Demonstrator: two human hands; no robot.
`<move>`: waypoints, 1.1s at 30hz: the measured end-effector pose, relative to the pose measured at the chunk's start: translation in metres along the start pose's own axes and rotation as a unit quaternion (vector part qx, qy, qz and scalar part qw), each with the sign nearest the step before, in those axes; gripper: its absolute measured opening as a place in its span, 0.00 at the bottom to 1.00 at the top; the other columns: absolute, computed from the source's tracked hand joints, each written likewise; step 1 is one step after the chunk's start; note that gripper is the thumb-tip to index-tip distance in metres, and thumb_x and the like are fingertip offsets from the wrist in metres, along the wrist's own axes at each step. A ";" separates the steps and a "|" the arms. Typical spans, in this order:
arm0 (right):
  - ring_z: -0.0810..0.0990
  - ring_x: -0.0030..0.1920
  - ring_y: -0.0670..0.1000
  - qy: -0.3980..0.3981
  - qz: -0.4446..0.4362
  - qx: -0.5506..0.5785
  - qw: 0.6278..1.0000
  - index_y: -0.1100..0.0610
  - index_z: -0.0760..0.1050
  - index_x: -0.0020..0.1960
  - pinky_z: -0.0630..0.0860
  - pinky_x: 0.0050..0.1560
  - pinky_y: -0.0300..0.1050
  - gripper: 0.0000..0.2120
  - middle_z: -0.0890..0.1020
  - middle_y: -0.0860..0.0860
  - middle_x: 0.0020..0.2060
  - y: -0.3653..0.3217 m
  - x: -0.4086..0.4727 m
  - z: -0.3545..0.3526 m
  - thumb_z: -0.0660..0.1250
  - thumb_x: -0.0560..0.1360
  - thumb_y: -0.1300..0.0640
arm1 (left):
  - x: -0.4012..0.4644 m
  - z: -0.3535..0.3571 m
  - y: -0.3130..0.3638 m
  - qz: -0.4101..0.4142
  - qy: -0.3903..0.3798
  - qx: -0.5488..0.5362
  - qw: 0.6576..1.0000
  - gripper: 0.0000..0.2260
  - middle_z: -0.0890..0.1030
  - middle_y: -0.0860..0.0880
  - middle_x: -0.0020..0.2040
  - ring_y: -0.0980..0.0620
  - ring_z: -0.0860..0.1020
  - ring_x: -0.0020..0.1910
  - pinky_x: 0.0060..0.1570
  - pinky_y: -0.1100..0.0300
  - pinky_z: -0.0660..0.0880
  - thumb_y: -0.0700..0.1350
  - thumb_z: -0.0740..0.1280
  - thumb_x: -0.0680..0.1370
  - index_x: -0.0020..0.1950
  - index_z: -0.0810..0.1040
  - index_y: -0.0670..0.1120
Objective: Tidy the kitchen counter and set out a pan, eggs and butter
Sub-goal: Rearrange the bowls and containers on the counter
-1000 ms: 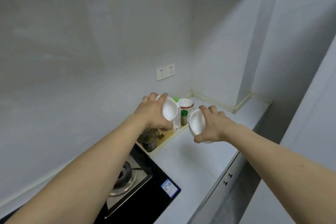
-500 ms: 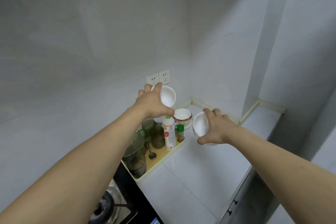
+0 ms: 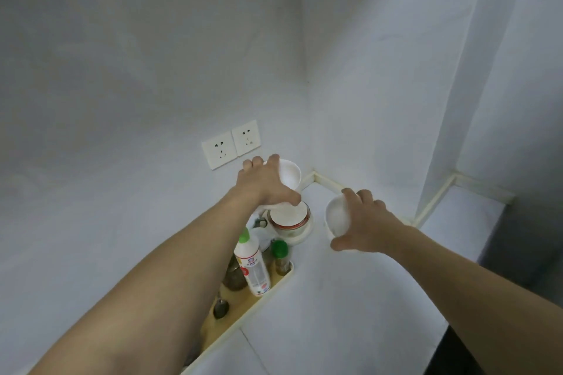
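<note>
Both hands have pushed further into the bench (image 3: 350,298) corner: left hand (image 3: 263,184) grips a white bowl (image 3: 289,175) over the stacked bowls (image 3: 289,218), right hand (image 3: 364,222) grips a second bowl (image 3: 336,215) beside them; stacking likely next, no pan, eggs or butter visible.

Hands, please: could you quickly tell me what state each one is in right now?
Left hand: grips a small white bowl.
Right hand: grips a second white bowl.

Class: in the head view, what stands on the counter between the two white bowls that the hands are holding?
In the head view, a red-rimmed bowl stack stands between the left hand's bowl and the right hand's bowl.
</note>
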State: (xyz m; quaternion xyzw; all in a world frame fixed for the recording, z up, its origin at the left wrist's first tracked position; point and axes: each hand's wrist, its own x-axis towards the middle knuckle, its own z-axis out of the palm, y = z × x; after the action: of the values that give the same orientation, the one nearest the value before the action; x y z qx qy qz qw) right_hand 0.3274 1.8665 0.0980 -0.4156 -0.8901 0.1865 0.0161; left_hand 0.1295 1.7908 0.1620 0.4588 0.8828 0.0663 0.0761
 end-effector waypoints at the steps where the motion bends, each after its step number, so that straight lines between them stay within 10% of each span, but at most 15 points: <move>1: 0.66 0.62 0.58 -0.004 0.004 0.001 1.000 0.48 0.48 0.74 0.72 0.55 0.51 0.53 0.61 0.51 0.65 0.006 0.009 0.002 0.73 0.58 0.37 | 0.013 0.010 0.003 -0.007 -0.011 0.000 1.000 0.48 0.64 0.42 0.70 0.40 0.60 0.68 0.60 0.51 0.65 0.61 0.73 0.63 0.76 0.54 0.51; 11: 0.65 0.63 0.58 -0.049 0.027 0.035 0.998 0.48 0.47 0.75 0.72 0.54 0.51 0.55 0.60 0.51 0.67 0.051 0.084 0.034 0.74 0.58 0.39 | 0.112 0.093 0.011 -0.061 -0.108 0.011 0.992 0.46 0.64 0.43 0.66 0.41 0.59 0.68 0.48 0.52 0.66 0.59 0.74 0.63 0.75 0.55 0.50; 33: 0.64 0.63 0.58 -0.112 0.046 0.058 0.991 0.47 0.45 0.75 0.72 0.53 0.51 0.55 0.58 0.51 0.67 0.073 0.149 0.092 0.74 0.58 0.41 | 0.175 0.170 -0.015 -0.074 -0.165 0.071 0.981 0.51 0.65 0.43 0.64 0.41 0.64 0.65 0.60 0.50 0.68 0.66 0.75 0.60 0.74 0.54 0.47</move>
State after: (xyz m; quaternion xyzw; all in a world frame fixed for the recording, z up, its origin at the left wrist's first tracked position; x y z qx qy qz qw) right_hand 0.2669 1.9910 -0.0312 -0.4310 -0.8540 0.2835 -0.0680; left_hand 0.0513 1.9335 -0.0205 0.4015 0.8920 -0.0784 0.1923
